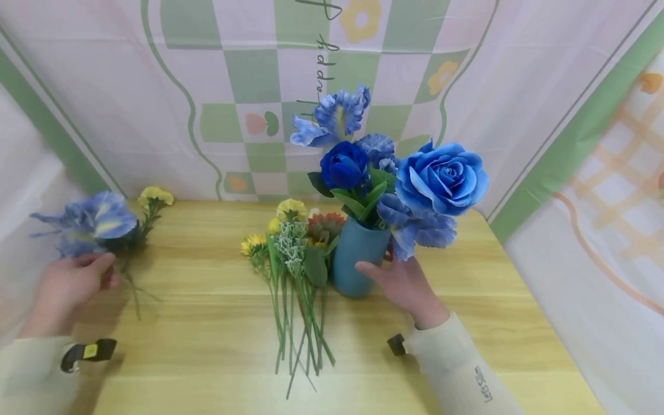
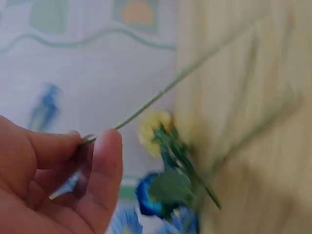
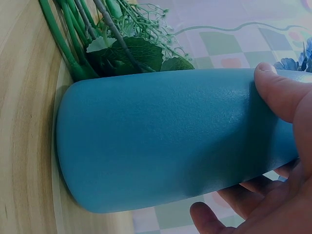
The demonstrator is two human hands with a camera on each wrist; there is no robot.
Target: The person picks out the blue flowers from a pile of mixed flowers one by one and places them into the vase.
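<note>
My left hand [image 1: 72,288] pinches a thin green stem [image 2: 151,101] between thumb and fingertip. A pale blue iris [image 1: 106,216] shows right above this hand at the table's left. My right hand [image 1: 404,285] grips the blue vase [image 1: 358,256] from its right side, thumb on the front and fingers curled behind. The vase stands upright on the table; its smooth side [image 3: 161,141] fills the right wrist view. Out of its mouth rise a large blue rose [image 1: 443,178], a darker blue rose [image 1: 344,165], and blue irises [image 1: 339,112] with green leaves.
Left of the vase lies a bunch of cut flowers, with yellow blooms [image 1: 291,210], a reddish flower [image 1: 325,226] and long green stems [image 1: 311,323] on the wooden table [image 1: 218,346]. A yellow flower [image 1: 155,196] lies at the back left. A patterned cloth [image 1: 254,75] hangs behind.
</note>
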